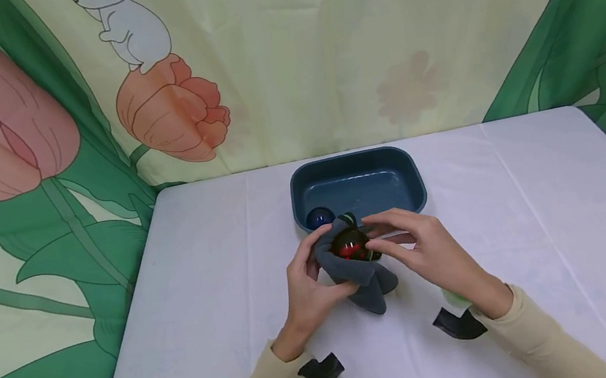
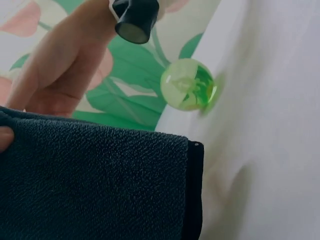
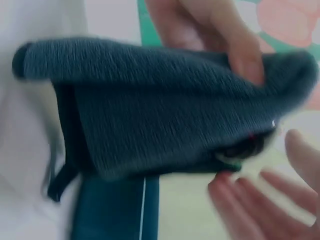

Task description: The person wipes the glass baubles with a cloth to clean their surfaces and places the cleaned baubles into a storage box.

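Observation:
My left hand grips a folded dark grey-blue cloth, thumb on the near side and fingers behind. Nestled in the cloth's fold is a glossy dark red ball. My right hand is at the ball's right side, thumb and fingers extended towards it; contact is hard to tell. In the left wrist view the cloth covers most of the ball's side. The right wrist view is blurred, showing the cloth with the right fingers beside the ball's edge.
Just beyond the hands stands a dark blue basin with a blue ball in its near left corner. A clear green ball rests on the white table, mostly hidden under the right wrist in the head view.

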The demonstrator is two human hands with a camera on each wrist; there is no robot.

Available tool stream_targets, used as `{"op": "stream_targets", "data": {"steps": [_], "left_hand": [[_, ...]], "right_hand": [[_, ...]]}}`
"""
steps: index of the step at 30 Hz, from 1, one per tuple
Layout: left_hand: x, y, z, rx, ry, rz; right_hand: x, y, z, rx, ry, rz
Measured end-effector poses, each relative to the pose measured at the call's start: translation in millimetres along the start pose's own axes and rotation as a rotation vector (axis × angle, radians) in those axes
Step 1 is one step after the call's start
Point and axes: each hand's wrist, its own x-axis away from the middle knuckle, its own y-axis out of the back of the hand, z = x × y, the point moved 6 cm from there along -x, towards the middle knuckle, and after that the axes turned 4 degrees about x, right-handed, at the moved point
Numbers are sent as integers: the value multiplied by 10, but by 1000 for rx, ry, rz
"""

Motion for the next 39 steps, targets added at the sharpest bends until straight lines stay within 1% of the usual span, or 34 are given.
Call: {"op": "stream_targets", "data": {"steps": [2, 6, 8, 11, 13, 17, 21, 25, 28, 32, 34, 36, 38, 39], "left_hand": [[-4, 12, -6, -6, 4, -3], [3, 29, -2, -5, 19, 3], [10, 29, 6, 5, 32, 11], [14, 26, 16, 31, 49, 16], [12, 24, 19, 44, 55, 17], [3, 19, 12, 48, 52, 18], [3, 12, -6, 22, 40, 29], [3, 7, -29, 5, 40, 36], [4, 4, -31, 6, 48, 38], [19, -1, -18, 3, 58, 40], [27, -2, -14, -5, 61, 39], [31, -5, -17, -15, 56, 38], [36, -6, -20, -23, 51, 37], [38, -7, -23, -25, 46, 37]], "right_hand": [[-3, 42, 27, 9, 74, -8], [2, 38, 52, 39, 237, 44], [19, 7, 55, 71, 304, 69], [46, -36, 59, 115, 373, 81], [60, -53, 60, 136, 393, 79], [71, -59, 77, 168, 406, 57], [81, -61, 87, 190, 414, 39], [97, -61, 86, 201, 427, 25], [104, -63, 85, 206, 420, 19], [107, -70, 81, 192, 391, 5], [106, -76, 77, 163, 368, -5], [100, -85, 60, 113, 322, 1], [91, -98, 31, 35, 251, 25], [86, -104, 11, -12, 201, 45]]}}
